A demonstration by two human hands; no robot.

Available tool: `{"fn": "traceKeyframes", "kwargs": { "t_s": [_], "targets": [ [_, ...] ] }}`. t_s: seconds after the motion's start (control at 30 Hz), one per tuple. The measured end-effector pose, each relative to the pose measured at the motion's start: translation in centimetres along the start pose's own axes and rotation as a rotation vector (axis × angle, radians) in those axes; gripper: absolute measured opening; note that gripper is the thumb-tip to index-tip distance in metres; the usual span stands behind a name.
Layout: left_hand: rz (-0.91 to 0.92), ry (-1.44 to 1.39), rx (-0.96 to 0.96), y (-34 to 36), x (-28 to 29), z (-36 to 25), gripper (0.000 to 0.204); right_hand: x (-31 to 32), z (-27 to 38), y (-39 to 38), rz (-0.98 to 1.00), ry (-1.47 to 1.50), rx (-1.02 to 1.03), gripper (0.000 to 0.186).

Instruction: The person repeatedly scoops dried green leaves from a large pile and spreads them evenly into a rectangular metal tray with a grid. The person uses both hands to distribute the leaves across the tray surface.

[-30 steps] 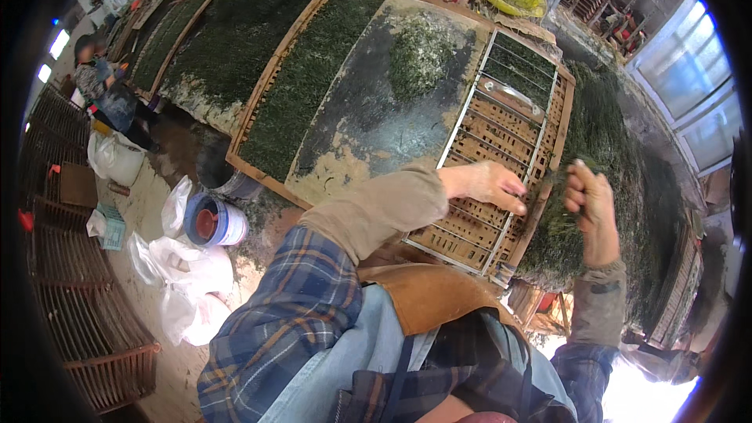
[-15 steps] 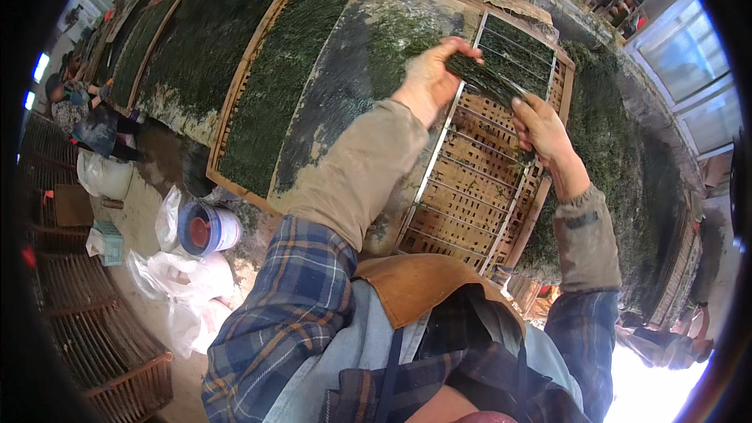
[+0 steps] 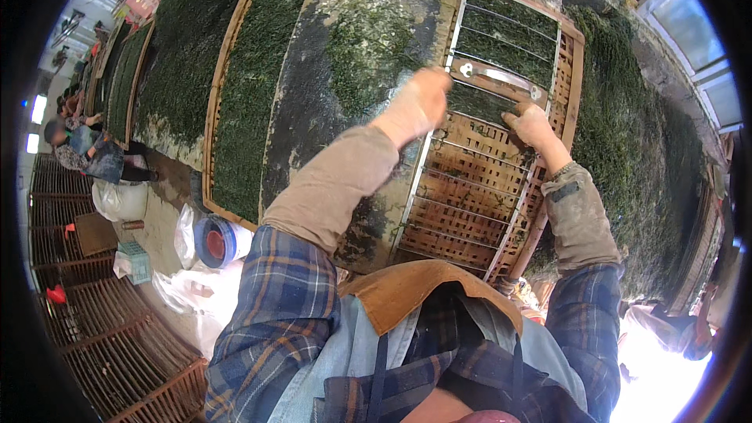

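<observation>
A narrow metal frame with crossbars (image 3: 421, 176) lies over a woven slatted tray (image 3: 470, 158). Dark green strands (image 3: 505, 37) fill its far sections; nearer ones show bare lattice. Across the frame sits a wooden bar with a curved metal handle (image 3: 501, 77). My left hand (image 3: 419, 100) is closed in a slightly blurred fist at the frame's left edge, and its contents are hidden. My right hand (image 3: 535, 129) has curled fingers at the frame's right side, on a strip of strands just below the bar. That strip lies between both hands.
A grey board (image 3: 294, 129) with a patch of strands lies left of the frame, and a wood-edged bed of strands (image 3: 249, 102) beyond it. More strands (image 3: 627, 149) spread rightward. A blue-white bucket (image 3: 222, 241), white bags (image 3: 184, 286) and slatted racks (image 3: 125, 337) stand lower left; a person (image 3: 94, 149) is farther left.
The strands stretched between my raised hands now lie low across the frame. Both hands have come down nearer to me, uncovering the handled bar. The whole view has shifted slightly.
</observation>
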State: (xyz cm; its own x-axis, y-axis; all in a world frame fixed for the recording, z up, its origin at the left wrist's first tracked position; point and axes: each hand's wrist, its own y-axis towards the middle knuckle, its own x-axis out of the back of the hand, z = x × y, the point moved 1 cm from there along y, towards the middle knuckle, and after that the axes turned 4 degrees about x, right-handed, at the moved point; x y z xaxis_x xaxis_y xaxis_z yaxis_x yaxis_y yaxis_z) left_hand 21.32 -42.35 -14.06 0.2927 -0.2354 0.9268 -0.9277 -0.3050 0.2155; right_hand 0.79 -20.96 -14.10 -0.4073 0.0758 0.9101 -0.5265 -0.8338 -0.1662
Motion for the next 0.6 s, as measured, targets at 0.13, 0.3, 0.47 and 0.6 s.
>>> {"fn": "traceKeyframes", "kwargs": {
  "t_s": [0.13, 0.3, 0.47, 0.6],
  "targets": [
    [-0.04, 0.12, -0.199, -2.1, -4.4, -1.5, 0.051, 2.2, -0.6, -1.3, 0.056, 0.022, -0.037, 0.056],
    [-0.144, 0.039, -0.209, -1.8, -4.8, -0.8, 0.043, 6.2, -6.0, -4.8, 0.037, 0.34, -0.311, 0.059],
    [-0.011, -0.126, -0.115, -0.9, -1.8, -1.1, 0.04, 7.1, -7.2, -6.4, -0.224, -0.419, -0.102, 0.04],
    [-0.177, 0.133, 0.029, -1.1, -1.9, -1.1, 0.053, 3.5, -1.4, -4.3, 0.11, 0.481, -0.065, 0.03]
  ]
}}
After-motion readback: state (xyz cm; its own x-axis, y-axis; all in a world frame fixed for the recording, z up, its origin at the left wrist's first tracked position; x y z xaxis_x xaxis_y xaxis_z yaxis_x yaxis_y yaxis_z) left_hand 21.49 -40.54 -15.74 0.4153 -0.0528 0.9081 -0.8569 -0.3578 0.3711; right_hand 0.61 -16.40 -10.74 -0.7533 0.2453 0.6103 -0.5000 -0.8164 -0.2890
